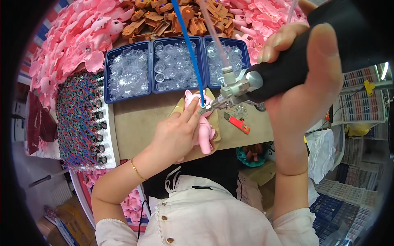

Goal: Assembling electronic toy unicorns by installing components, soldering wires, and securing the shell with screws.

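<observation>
The person's left hand (174,131) lies with its fingers stretched over the head of a pink toy figure (205,137), which sits just beside that hand on a tan block (216,123); its thumb is hidden, so whether it grips cannot be told. The right hand (293,96) is wrapped around a black-bodied tool (283,69), whose metal tip points at the toy's head, near the left fingertips. A red cutter (239,124) lies between the hands, right of the toy. Beyond the left hand stand blue bins (151,67) of clear parts (131,74).
</observation>
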The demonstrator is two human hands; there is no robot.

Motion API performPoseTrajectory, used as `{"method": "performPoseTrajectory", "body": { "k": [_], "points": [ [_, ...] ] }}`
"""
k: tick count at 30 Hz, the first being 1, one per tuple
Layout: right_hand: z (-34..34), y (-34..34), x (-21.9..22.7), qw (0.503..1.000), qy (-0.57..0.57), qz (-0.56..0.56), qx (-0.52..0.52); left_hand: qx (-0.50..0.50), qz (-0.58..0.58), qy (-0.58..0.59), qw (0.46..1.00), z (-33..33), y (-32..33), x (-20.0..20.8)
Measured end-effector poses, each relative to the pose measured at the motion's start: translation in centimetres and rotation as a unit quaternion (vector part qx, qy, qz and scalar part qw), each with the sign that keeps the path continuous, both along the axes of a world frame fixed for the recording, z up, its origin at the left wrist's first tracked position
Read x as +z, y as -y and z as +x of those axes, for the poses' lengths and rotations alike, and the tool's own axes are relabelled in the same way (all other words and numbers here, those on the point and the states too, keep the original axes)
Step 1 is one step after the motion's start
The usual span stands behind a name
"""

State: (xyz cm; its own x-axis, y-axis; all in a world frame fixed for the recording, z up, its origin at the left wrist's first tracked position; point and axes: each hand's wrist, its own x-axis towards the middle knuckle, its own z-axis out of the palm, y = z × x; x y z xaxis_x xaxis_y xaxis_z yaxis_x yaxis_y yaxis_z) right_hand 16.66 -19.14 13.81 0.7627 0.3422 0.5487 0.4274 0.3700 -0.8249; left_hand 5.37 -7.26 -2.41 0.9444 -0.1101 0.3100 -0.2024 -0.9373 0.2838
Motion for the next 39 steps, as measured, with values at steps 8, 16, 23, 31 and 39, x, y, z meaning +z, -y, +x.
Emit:
{"method": "performPoseTrajectory", "body": {
  "k": [8, 16, 23, 31, 39],
  "points": [
    [2.8, -0.1, -2.3, 0.995, 0.091, -0.035, 0.026, -0.002, 0.012, -0.035, 0.999, -0.1, 0.1, 0.4],
    [-1.3, 3.2, 3.7, 0.976, -0.054, 0.141, 0.154, -0.001, -0.009, -0.010, 1.000, -0.2, -0.1, -0.8],
    [-5.8, 1.7, 1.8, 0.992, 0.012, -0.081, -0.091, 0.001, -0.039, -0.009, 0.999, -0.6, 0.0, -0.8],
    [-4.0, 2.0, -1.5, 0.992, 0.037, -0.091, 0.079, 0.021, -0.022, -0.009, 0.999, -0.6, 0.4, -0.7],
    [0.3, 1.5, 3.7, 0.989, -0.040, -0.036, 0.137, -0.053, -0.157, -0.116, 0.979, 0.8, -3.1, 0.5]
  ]
}}
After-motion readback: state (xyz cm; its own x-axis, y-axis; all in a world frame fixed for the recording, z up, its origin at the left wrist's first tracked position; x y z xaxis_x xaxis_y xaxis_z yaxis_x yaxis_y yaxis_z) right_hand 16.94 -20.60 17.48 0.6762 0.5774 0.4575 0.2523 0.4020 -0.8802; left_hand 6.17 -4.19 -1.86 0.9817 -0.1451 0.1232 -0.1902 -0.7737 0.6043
